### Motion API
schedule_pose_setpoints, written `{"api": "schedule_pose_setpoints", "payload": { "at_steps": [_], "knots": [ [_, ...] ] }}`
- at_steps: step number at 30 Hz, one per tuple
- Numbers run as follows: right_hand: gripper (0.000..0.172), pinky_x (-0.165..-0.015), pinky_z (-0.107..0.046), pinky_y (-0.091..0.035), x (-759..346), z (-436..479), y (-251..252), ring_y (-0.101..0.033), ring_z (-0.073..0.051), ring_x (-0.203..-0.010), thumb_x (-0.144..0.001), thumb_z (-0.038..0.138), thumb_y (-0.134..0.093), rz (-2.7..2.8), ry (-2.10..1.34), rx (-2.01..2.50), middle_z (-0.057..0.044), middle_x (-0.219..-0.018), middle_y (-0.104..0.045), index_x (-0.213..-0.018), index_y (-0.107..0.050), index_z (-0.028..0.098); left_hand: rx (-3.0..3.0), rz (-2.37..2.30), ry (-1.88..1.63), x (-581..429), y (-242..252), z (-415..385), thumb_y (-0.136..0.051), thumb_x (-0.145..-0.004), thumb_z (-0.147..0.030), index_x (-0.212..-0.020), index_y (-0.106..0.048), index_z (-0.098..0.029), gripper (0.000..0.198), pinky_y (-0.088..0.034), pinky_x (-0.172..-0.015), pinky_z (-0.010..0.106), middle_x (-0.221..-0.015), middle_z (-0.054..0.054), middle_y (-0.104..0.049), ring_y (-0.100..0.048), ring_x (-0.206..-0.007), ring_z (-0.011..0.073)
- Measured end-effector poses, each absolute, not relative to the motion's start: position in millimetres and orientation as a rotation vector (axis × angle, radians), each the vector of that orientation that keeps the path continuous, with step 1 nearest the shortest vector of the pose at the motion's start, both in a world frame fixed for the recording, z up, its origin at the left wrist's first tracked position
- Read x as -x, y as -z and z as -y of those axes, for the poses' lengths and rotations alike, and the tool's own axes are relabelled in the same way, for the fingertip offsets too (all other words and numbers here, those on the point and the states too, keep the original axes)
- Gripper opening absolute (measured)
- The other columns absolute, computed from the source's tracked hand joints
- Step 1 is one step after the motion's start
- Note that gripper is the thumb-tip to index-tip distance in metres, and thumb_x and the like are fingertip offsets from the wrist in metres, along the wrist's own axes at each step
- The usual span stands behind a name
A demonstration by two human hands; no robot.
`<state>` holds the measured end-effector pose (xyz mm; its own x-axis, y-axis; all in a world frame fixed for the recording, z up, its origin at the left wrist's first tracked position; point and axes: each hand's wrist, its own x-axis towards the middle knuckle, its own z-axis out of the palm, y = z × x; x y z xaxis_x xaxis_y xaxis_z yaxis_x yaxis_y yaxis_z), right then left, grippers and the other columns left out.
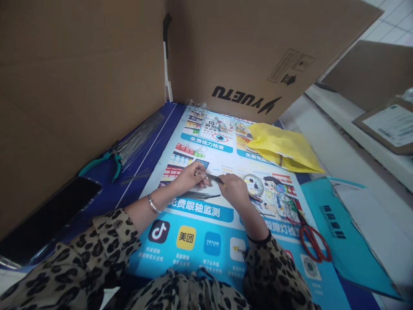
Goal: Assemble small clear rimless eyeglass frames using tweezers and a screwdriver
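In the middle of the printed poster [198, 213], my left hand [192, 175] is closed in a pinch. Whatever sits between its fingertips is small, thin and shiny, too fine to name. My right hand [235, 190] wraps round a pair of pliers [214, 178]; their dark jaws point left and reach the left fingertips. Under the hands lie several thin dark wires [201, 196]. A round clear spool or dish [253, 185] is just right of my right hand, with coloured strands beside it.
Teal-handled pliers [116, 165] and a bundle of straight wires [138, 140] lie left, near a black phone [48, 215]. Red-handled scissors [315, 243], tangled wire pieces [284, 206], a yellow bag [284, 144] and a teal bag [335, 224] lie right. Cardboard [226, 51] stands behind.
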<state>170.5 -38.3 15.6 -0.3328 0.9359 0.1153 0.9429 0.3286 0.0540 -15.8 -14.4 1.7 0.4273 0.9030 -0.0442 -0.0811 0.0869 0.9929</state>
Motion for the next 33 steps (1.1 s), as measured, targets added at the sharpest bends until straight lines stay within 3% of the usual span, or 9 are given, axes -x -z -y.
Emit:
{"api": "schedule_pose_setpoints", "payload": {
  "at_steps": [20, 33],
  "knots": [
    [0.022, -0.070, -0.024, -0.034, -170.0, 35.3, -9.9, -0.053, -0.017, -0.084, -0.083, 0.036, -0.046, 2.437, -0.059, 1.738, -0.004, -0.084, -0.062, -0.092, -0.060, 0.021, -1.340, -0.848, -0.913, 15.6, 0.3, 14.8, -0.049, -0.080, -0.017, -0.083, -0.041, -0.017, 0.009, -0.046, -0.053, 0.022, -0.064, 0.000, -0.064, -0.059, -0.054, 0.0092],
    [0.019, -0.072, -0.025, -0.033, -168.4, 36.3, -11.1, -0.051, -0.017, -0.083, -0.082, 0.028, -0.046, 2.514, -0.032, 1.674, -0.005, -0.082, -0.060, -0.094, -0.059, 0.020, -1.382, -0.817, -0.894, 17.0, 1.4, 14.5, -0.048, -0.080, -0.023, -0.080, -0.043, -0.018, 0.007, -0.042, -0.054, 0.020, -0.059, -0.003, -0.057, -0.055, -0.054, 0.0086]
  ]
}}
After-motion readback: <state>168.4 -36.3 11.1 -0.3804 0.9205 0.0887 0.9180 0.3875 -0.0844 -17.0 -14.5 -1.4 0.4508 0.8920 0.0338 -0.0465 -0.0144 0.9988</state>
